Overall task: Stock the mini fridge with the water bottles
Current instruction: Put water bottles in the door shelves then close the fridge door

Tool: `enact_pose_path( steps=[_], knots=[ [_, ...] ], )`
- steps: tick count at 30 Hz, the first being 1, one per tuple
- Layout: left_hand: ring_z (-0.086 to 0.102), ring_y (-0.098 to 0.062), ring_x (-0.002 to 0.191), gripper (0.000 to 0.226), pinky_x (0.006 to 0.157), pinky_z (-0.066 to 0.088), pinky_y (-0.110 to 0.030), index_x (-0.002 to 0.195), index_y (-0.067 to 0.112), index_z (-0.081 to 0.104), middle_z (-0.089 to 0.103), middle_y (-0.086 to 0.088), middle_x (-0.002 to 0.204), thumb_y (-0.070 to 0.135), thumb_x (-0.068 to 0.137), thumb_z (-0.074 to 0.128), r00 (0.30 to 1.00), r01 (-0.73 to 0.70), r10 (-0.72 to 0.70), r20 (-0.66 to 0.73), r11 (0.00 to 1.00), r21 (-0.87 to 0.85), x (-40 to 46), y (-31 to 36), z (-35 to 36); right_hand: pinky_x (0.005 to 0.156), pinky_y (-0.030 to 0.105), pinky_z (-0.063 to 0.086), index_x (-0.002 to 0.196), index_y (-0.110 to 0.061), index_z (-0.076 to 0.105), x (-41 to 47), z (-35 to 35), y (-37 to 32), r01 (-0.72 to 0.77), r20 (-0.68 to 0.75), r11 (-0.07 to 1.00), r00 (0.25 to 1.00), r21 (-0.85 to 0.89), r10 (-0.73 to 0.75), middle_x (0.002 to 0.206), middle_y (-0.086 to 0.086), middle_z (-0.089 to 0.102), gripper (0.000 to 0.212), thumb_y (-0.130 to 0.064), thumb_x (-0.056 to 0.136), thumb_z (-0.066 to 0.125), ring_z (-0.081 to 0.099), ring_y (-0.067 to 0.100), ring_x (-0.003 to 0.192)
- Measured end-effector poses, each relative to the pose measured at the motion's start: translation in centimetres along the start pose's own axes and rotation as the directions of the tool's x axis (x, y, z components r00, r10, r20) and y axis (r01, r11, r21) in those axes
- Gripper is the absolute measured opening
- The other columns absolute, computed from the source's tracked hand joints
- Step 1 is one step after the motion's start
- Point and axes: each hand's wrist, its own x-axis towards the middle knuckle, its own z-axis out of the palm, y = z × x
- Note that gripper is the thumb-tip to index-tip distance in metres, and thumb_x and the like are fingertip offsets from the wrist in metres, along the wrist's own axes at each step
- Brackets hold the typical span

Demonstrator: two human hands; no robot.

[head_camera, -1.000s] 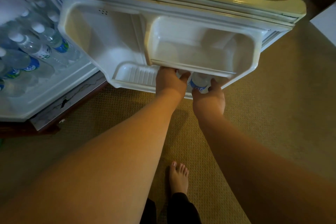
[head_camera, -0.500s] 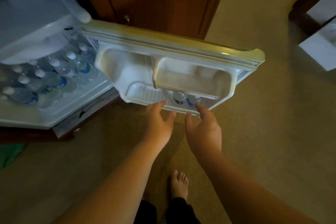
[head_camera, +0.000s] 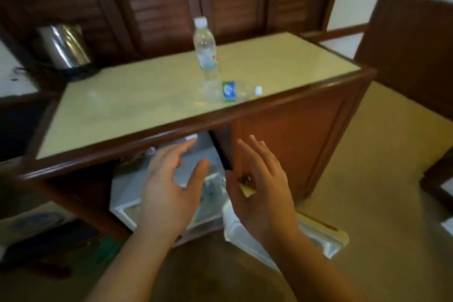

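Worktop (head_camera: 137,105): pale top, wood-edged cabinet. Upright bottle (head_camera: 205,56), white cap, is stood near the front edge; lying bottle (head_camera: 230,91), blue label, is laid just beside its base, cap to the right. Kettle (head_camera: 64,44) is seen at back left. Fridge (head_camera: 127,189) is set open under the worktop, bottles blurred inside; its door (head_camera: 326,235) is swung out low right. Left hand (head_camera: 169,193) and right hand (head_camera: 262,193) are raised before the fridge, fingers spread, nothing held.

Clear plastic bottle (head_camera: 205,51) — glossy countertop (head_camera: 147,95), polished wood cabinet (head_camera: 289,144).
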Motion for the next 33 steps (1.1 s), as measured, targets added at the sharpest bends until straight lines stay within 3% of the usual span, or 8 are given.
enact_pose_path(
  steps=[4,8,13,18,23,27,29,33],
  knots=[
    [0.060,-0.003,0.116,0.042,0.098,0.050,-0.023,0.134,0.034,0.061,0.059,0.018,0.124,0.040,0.093,0.067,0.990,-0.095,0.097,-0.099,0.995,0.024,5.8,3.1,-5.3,0.115,0.051,0.037,0.152,-0.036,0.038,8.6,-0.8,-5.4,0.067,0.068,0.998,0.995,0.002,-0.067,0.163,-0.005,0.030,0.063,-0.057,0.093,0.049,0.021,0.017,0.153],
    [0.058,0.002,0.118,0.045,0.098,0.051,-0.021,0.136,0.032,0.062,0.060,0.022,0.125,0.044,0.093,0.064,0.989,-0.087,0.089,-0.121,0.996,0.015,10.6,2.8,-7.5,0.114,0.051,0.039,0.151,-0.038,0.035,15.0,0.0,-7.8,-0.001,0.120,1.000,0.993,-0.027,0.005,0.162,-0.004,0.029,0.064,-0.050,0.093,0.059,0.024,0.020,0.150],
    [0.056,0.004,0.118,0.045,0.097,0.054,-0.025,0.134,0.040,0.061,0.059,0.027,0.127,0.054,0.091,0.062,0.998,-0.008,0.006,-0.060,1.000,-0.023,16.9,0.2,-7.8,0.109,0.051,0.045,0.151,-0.038,0.033,22.3,2.3,-5.6,-0.239,0.069,0.966,0.967,-0.094,0.246,0.156,-0.006,0.037,0.065,-0.035,0.093,0.064,0.035,0.021,0.141],
    [0.056,0.002,0.118,0.043,0.098,0.053,-0.023,0.133,0.049,0.057,0.055,0.030,0.129,0.056,0.092,0.064,0.999,-0.009,0.010,0.040,1.000,-0.021,25.2,-0.9,-5.3,0.097,0.050,0.051,0.151,-0.038,0.035,27.9,3.3,2.7,-0.547,0.103,0.795,0.803,-0.264,0.587,0.147,0.005,0.043,0.074,-0.016,0.084,0.059,0.045,0.034,0.126],
    [0.049,-0.007,0.130,0.063,0.096,0.045,-0.020,0.150,0.050,0.036,0.049,0.015,0.144,0.058,0.093,0.062,0.971,-0.107,0.099,0.219,0.994,0.024,33.2,0.1,-0.1,0.101,0.039,0.046,0.144,-0.038,0.049,28.4,3.8,8.5,-0.362,0.343,0.811,0.770,-0.460,0.539,0.129,-0.001,0.054,0.069,-0.011,0.081,0.060,0.055,0.029,0.121],
    [0.050,-0.019,0.132,0.073,0.100,0.045,-0.030,0.157,0.047,0.024,0.048,0.001,0.146,0.055,0.095,0.061,0.947,-0.126,0.092,0.307,0.988,0.091,38.2,0.1,4.3,0.092,0.030,0.047,0.134,-0.038,0.059,28.3,4.0,10.7,-0.283,0.354,0.836,0.807,-0.470,0.473,0.111,-0.012,0.053,0.054,-0.015,0.086,0.066,0.060,0.018,0.108],
    [0.056,-0.024,0.125,0.064,0.100,0.050,-0.039,0.154,0.042,0.037,0.055,-0.002,0.139,0.048,0.096,0.063,0.944,-0.126,0.082,0.319,0.985,0.120,39.7,-0.6,5.9,0.086,0.024,0.046,0.128,-0.038,0.063,28.2,4.0,11.5,-0.241,0.360,0.839,0.820,-0.489,0.445,0.106,-0.014,0.051,0.046,-0.019,0.086,0.070,0.060,0.014,0.101],
    [0.066,-0.023,0.114,0.044,0.095,0.055,-0.037,0.140,0.028,0.062,0.071,-0.001,0.128,0.035,0.096,0.068,0.965,-0.147,0.121,0.234,0.985,0.094,40.0,-1.4,6.9,0.072,0.010,0.042,0.108,-0.037,0.069,28.2,2.7,11.1,-0.247,0.405,0.862,0.802,-0.443,0.438,0.099,-0.018,0.057,0.029,-0.024,0.083,0.078,0.061,0.004,0.091]
  ],
)
